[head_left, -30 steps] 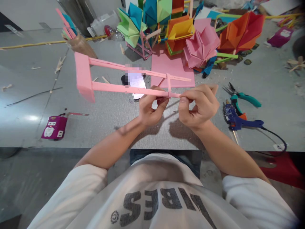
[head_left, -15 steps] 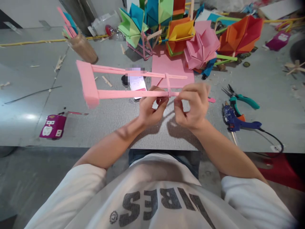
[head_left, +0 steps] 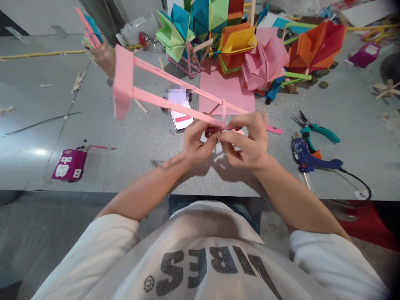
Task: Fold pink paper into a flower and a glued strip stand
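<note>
A pink stick frame (head_left: 175, 105) spans from the upper left to my hands. Two long rails join a broad pink block at its far end, and a short crosspiece links them near my fingers. My left hand (head_left: 200, 141) is closed around the lower rail close to that crosspiece. Closed in a pinch, my right hand (head_left: 250, 141) has its fingertips at the joint of rail and crosspiece. The fingers partly cover the joint. Beyond the right hand lies a pink flat stick (head_left: 275, 130). A lit phone (head_left: 182, 118) rests on the table below the frame.
Folded paper shapes, including a pink one (head_left: 264, 60) and an orange one (head_left: 317, 48), crowd the back. Teal-handled pliers (head_left: 325, 132) and a blue glue gun (head_left: 304, 156) with a cord lie right. A purple packet (head_left: 69, 165) sits left, a stick-filled cup (head_left: 101, 58) behind.
The frame's block end has swung upward and slightly right. My right hand has moved left and down, bringing its fingertips to the joint beside my left hand.
</note>
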`<state>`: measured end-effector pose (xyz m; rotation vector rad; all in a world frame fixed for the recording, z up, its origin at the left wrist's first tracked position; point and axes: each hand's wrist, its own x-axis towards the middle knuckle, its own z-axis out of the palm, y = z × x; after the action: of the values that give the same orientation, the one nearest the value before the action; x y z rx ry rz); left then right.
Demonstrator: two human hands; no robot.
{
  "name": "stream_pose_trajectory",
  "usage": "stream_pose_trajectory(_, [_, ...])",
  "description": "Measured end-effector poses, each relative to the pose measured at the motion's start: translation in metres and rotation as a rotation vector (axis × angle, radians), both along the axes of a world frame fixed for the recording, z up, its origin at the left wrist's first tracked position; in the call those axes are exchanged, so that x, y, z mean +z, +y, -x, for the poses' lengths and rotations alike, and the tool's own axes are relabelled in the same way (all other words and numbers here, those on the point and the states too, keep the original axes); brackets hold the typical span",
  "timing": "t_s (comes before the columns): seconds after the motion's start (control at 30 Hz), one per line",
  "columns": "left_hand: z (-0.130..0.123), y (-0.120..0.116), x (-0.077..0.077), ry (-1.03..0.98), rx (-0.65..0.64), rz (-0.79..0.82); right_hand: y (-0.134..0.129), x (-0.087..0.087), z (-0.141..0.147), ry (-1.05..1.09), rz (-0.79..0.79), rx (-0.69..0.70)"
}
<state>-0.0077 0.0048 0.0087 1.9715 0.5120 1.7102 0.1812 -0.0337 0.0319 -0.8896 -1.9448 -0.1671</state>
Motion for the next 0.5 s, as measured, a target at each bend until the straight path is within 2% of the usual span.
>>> stream_pose_trajectory(0.07, [0.0, 0.0, 0.0, -0.029, -0.008, 0.057, 0.001, 0.003, 0.003, 0.132, -0.085, 0.041])
stream_pose_trajectory(0.17, [0.0, -0.001, 0.0, -0.046, -0.008, 0.083, 0.004, 0.008, 0.003, 0.269, -0.121, -0.028])
stream_pose_trajectory(0.33, [-0.001, -0.001, 0.003, -0.061, 0.043, 0.107, 0.008, 0.011, -0.005, 0.175, 0.123, -0.22])
stream_pose_trajectory(0.4, [0.0, 0.001, 0.005, -0.05, 0.044, 0.116, 0.011, 0.011, -0.01, 0.167, 0.222, -0.205])
stream_pose_trajectory(0.5, [0.002, 0.006, 0.007, -0.025, -0.017, 0.139, 0.018, 0.011, -0.019, 0.291, 0.346, -0.085])
